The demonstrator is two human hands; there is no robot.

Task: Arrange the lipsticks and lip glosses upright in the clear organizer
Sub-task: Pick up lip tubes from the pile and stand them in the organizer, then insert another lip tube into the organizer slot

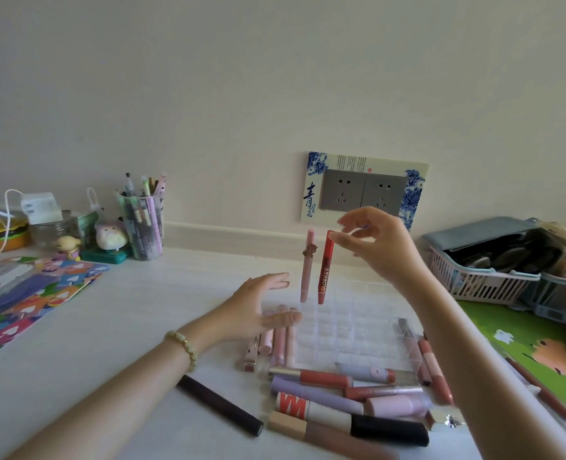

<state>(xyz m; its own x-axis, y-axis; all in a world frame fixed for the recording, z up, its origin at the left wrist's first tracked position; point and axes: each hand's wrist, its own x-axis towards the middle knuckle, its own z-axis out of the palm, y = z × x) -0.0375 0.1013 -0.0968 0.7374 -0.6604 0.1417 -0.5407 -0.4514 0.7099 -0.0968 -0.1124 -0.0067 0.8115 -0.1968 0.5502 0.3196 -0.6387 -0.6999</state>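
Lying on the white table (142, 327) at near left is a dark tube (220, 405), apart from the rest. Right of it, the left hand (261, 307) hovers flat with straight, slightly spread fingers, holding nothing, above four pink tubes (276, 343) that lie side by side against the left wall of the clear organizer (351, 327). A pale pink tube (307, 265) stands upright at the organizer's far left corner. Just beside it, to the right, a red tube (325, 267) also stands upright in the far row. The right hand (382, 244) reaches from the right: its thumb tip touches the red tube's cap and the fingers curve loosely above, but a closed pinch cannot be confirmed. A heap of loose lip glosses (324, 393) lies flat along the organizer's near edge, with more tubes (432, 366) along its right side.
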